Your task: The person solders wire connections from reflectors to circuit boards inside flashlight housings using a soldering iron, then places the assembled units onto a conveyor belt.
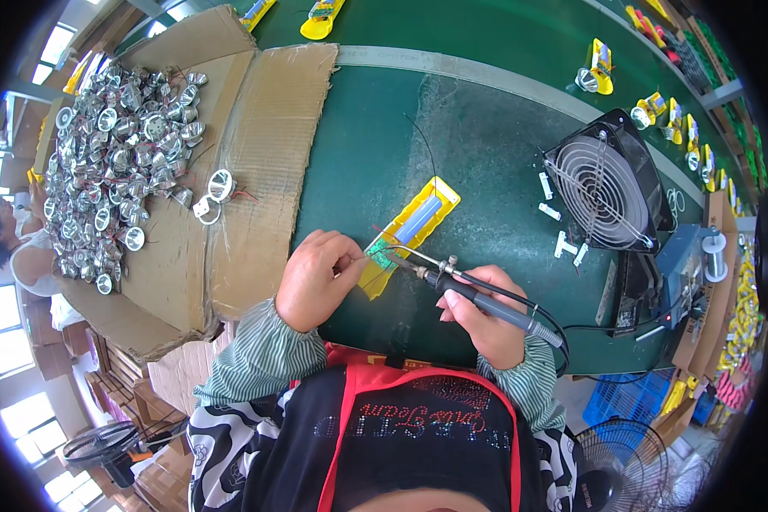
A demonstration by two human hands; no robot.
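My right hand grips a soldering iron with a thin metal feed tube along its top. Its tip points left and down to a small green circuit board, at or just above the surface. The board lies in a long yellow plastic housing, beside a blue-grey cylindrical battery. At the board's left edge, my left hand is closed in a pinch; what lies between its fingertips is too small to name. Thin red and black wires come off the housing.
On the left, a cardboard box holds many silvery reflector cups. A black fan, small white plastic parts and a solder spool are to the right. Yellow housings sit along the far green surface. Another person is far left.
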